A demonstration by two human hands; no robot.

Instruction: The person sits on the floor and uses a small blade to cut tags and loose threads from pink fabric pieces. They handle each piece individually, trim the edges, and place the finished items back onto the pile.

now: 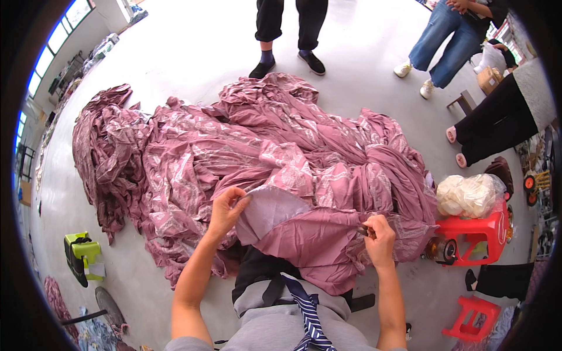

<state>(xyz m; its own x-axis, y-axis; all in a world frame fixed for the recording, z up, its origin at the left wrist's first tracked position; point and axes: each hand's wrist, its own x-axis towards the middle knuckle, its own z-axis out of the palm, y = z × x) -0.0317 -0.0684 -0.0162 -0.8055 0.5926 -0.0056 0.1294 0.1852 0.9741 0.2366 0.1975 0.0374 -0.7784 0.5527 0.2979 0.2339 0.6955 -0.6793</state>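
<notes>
A large heap of dusty-pink fabric (234, 155) with pale floral patterning lies across the floor before me and partly over my lap. My left hand (227, 212) pinches the fabric's edge between thumb and fingers, where a paler underside (272, 212) is turned up. To the right, my right hand (380, 238) is closed at the other end of this raised edge. A small dark metal-looking tool (363, 230) pokes out of its fingers, mostly hidden, so its kind is unclear. Between the hands a plain pink panel (310, 240) hangs in folds.
At right, a red plastic stool (477, 234) carries a clear bag of cream-coloured material (468, 195); another red stool (473, 319) stands nearer. A green stool (85, 254) is at left. Several people stand around, one just beyond the heap (287, 35).
</notes>
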